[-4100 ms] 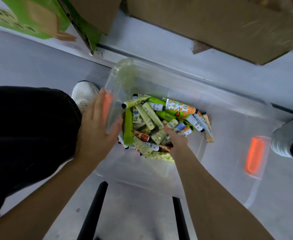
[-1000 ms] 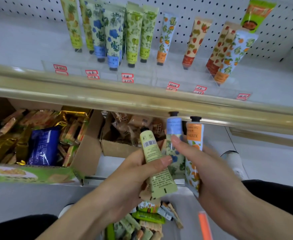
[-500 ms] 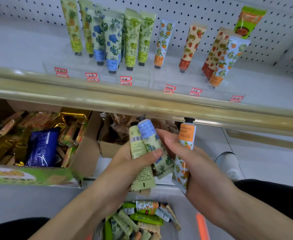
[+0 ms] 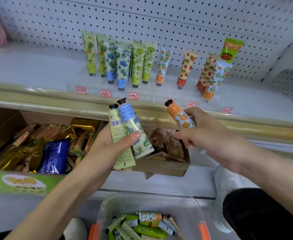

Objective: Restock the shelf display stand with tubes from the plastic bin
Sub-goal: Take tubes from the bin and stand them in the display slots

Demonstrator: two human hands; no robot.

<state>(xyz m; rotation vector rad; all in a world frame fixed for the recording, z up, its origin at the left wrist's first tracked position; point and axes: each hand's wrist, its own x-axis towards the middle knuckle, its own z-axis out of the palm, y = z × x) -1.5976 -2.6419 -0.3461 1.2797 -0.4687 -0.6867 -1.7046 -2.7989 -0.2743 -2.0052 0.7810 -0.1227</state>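
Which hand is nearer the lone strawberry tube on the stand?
Right. The right hand, holding an orange tube, is just below the strawberry tube; the left hand, gripping two tubes, is farther down-left.

Room seems free between orange-print tube (image 4: 162,66) and strawberry tube (image 4: 187,67); blue-flower tubes (image 4: 122,66) stand packed.

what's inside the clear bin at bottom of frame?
A loose heap of tubes, mostly green, plus an orange-and-white tube with fruit print. The bin runs off the frame's lower edge, and the top tubes cover whatever lies beneath, so its floor can't be seen.
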